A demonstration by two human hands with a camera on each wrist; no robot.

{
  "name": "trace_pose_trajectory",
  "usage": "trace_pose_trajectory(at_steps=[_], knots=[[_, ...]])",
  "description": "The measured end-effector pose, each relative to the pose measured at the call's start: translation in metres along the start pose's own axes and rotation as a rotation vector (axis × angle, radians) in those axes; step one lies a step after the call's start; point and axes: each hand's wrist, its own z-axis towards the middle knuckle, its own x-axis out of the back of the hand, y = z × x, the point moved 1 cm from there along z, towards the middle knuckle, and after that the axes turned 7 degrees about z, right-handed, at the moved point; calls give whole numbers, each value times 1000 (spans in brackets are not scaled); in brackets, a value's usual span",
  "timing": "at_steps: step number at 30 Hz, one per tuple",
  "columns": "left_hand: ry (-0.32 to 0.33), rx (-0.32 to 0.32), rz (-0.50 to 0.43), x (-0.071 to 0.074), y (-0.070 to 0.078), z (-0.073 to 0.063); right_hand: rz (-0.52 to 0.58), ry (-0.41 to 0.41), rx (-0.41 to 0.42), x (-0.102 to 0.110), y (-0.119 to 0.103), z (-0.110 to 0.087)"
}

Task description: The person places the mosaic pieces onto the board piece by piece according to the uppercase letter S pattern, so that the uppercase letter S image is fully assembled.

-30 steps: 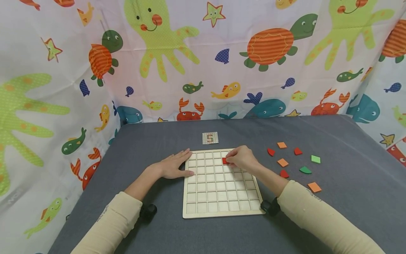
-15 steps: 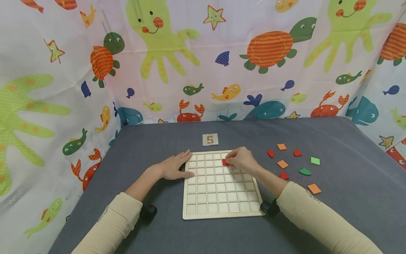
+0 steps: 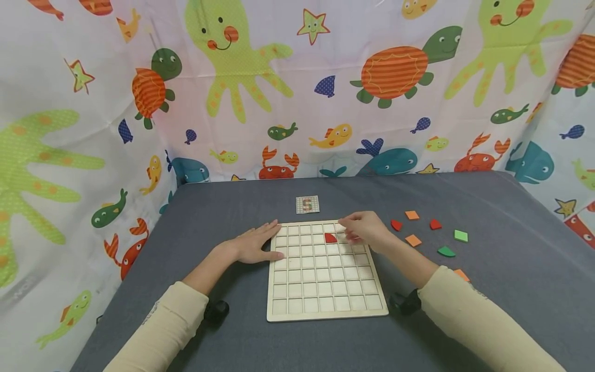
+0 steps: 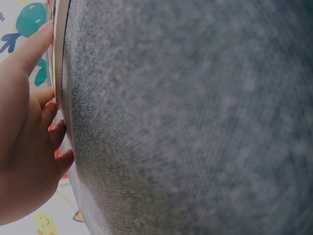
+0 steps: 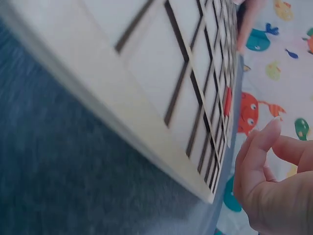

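A pale wooden grid board point(image 3: 325, 315) lies on the grey cloth in front of me. In one square of its second row from the top sits a red quarter-round tile point(image 3: 330, 238). My left hand point(image 3: 251, 245) rests with straight fingers along the board's left edge, thumb on the rim; the left wrist view shows the same hand point(image 4: 27, 122) beside that edge. Over the board's upper right corner hovers my right hand point(image 3: 364, 230), apart from the tile. In the right wrist view its fingers point(image 5: 257, 156) are loosely bent with nothing between them.
A small card point(image 3: 308, 205) with a printed letter-like pattern lies behind the board. Right of it are scattered several loose tiles: orange squares point(image 3: 413, 241), red pieces point(image 3: 435, 224), a light green square point(image 3: 461, 236) and a green piece point(image 3: 446, 251). A patterned curtain point(image 3: 297, 103) hangs behind.
My right hand has let go of the red tile and moved right and up from it. The tile stays in its square, now fully visible. The left hand has not moved.
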Motion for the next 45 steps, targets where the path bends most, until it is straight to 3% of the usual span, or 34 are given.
trace_pose_trajectory(at_steps=[11, 23, 45], knots=[[-12, 4, 16, 0, -1, -1, 141, -54, -37, 49, -5, -12], [-18, 3, 15, 4, 2, -2, 199, -75, -75, 86, 4, -22], [-14, 26, 37, -3, -3, 4, 127, -63, -114, 132, 29, -32]])
